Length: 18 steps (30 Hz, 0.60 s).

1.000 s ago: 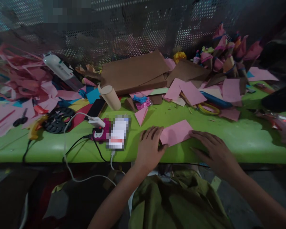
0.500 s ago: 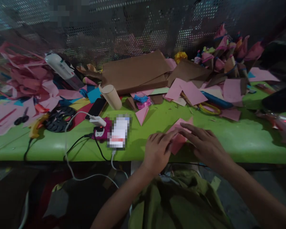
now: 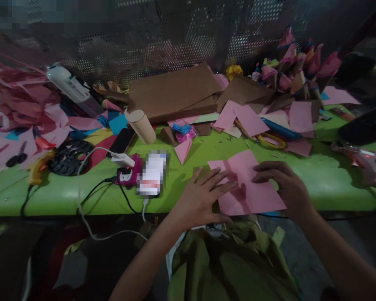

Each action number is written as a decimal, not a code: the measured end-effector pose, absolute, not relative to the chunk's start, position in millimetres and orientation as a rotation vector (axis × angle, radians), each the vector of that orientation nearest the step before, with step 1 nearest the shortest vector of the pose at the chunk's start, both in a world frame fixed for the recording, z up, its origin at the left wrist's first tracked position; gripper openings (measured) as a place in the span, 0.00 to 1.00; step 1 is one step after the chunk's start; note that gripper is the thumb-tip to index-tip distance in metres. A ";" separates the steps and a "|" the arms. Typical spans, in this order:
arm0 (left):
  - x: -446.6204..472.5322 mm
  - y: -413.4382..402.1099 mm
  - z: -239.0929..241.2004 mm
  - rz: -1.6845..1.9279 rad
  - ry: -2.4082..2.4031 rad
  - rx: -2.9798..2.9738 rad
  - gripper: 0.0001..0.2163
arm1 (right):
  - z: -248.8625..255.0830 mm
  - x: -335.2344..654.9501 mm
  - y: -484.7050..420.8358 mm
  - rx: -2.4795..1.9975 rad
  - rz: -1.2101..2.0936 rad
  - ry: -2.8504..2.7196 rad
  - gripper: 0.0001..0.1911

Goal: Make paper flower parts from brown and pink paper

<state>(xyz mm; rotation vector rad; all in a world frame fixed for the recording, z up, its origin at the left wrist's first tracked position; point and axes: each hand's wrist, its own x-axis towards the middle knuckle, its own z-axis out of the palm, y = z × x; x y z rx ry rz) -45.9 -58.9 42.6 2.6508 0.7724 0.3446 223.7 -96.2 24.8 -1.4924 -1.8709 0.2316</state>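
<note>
A pink sheet of paper (image 3: pixel 253 190) with a crease down its middle lies spread at the green table's front edge. My left hand (image 3: pixel 203 194) rests with fingers spread over the sheet's left half. At the right side my right hand (image 3: pixel 283 184) has bent fingers on top of the sheet and grips its edge; the thumb is hidden. Beyond the sheet, a small folded pink paper triangle (image 3: pixel 183 150) lies on the table.
A phone with a lit screen (image 3: pixel 153 173) lies left of my hands, beside a magenta power socket (image 3: pixel 127 177) with cables. Behind stand a cardboard tube (image 3: pixel 142 127) and a cardboard box (image 3: pixel 172 92). A yellow glue gun (image 3: pixel 40 167), scissors (image 3: pixel 17 155) and pink scraps lie around.
The pink sheet was folded under both hands and is now opened out. My hands have moved apart, the left with fingers spread, the right to the sheet's right side.
</note>
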 end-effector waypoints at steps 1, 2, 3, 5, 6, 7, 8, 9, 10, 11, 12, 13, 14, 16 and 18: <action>-46.2 -58.9 41.8 0.314 0.763 2.660 0.43 | 22.7 226.3 -96.2 -1.508 0.232 -1.867 0.06; -46.3 -59.4 40.8 0.283 0.758 2.667 0.44 | 20.7 228.9 -96.3 -1.519 0.234 -1.870 0.07; -46.0 -60.2 39.6 0.250 0.757 2.672 0.45 | 19.0 231.6 -96.6 -1.527 0.241 -1.879 0.07; -44.6 -63.0 37.7 0.182 0.765 2.680 0.44 | 16.7 236.7 -97.9 -1.533 0.266 -1.907 0.07; -43.3 -64.9 37.0 0.157 0.775 2.682 0.43 | 16.1 239.0 -98.9 -1.533 0.282 -1.923 0.08; -41.8 -66.9 36.8 0.144 0.791 2.682 0.41 | 15.8 241.2 -100.0 -1.531 0.296 -1.936 0.09; -40.0 -69.1 36.8 0.143 0.814 2.679 0.40 | 15.6 243.2 -101.1 -1.526 0.314 -1.948 0.11; -37.9 -71.2 37.1 0.151 0.840 2.673 0.38 | 15.3 245.3 -102.2 -1.515 0.336 -1.961 0.13; -35.8 -73.2 37.3 0.165 0.868 2.661 0.36 | 14.7 247.6 -103.0 -1.506 0.363 -1.974 0.15; -33.8 -75.0 37.4 0.180 0.898 2.644 0.34 | 13.6 250.3 -103.4 -1.495 0.391 -1.991 0.16; -31.9 -76.5 37.2 0.195 0.927 2.622 0.31 | 12.1 253.6 -103.4 -1.484 0.412 -2.011 0.16; -30.5 -77.6 36.5 0.207 0.954 2.597 0.27 | 10.2 257.3 -103.1 -1.472 0.432 -2.041 0.16; -29.5 -78.4 35.5 0.221 0.981 2.567 0.24 | 8.1 261.3 -102.4 -1.455 0.446 -2.073 0.15; -28.6 -79.1 32.7 0.269 1.030 2.491 0.18 | 4.4 269.1 -100.5 -1.419 0.478 -2.123 0.14; -28.2 -79.2 29.9 0.360 1.081 2.396 0.14 | 2.8 274.2 -98.4 -1.396 0.521 -2.139 0.14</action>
